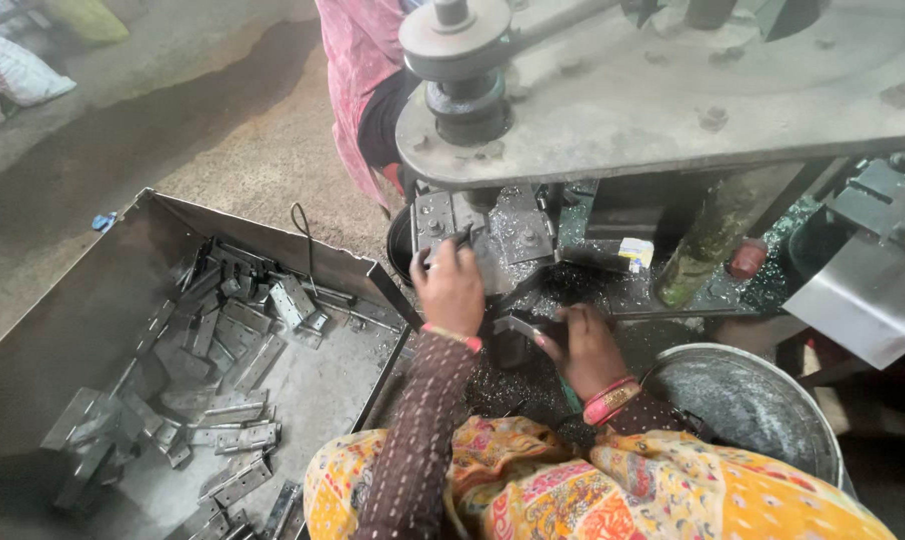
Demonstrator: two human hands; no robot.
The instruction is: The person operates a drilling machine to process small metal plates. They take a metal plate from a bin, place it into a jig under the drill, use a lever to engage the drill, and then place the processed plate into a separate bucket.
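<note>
At frame centre, my left hand [451, 285] pinches a flat grey metal hinge plate [443, 243] against the grey steel press [493, 225]. My right hand [588, 345] curls closed around a bent dark metal piece [518, 326], beside the round grey metal tub [748, 400] at lower right.

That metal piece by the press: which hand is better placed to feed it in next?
Probably the right hand: it holds the metal piece just below the press bed. The left hand is already up at the bed.

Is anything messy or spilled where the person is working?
Yes. Shiny metal shavings lie scattered over the machine bed around the left hand and right hand. In the big metal bin, the flat hinge pieces lie jumbled every which way, not stacked.
</note>
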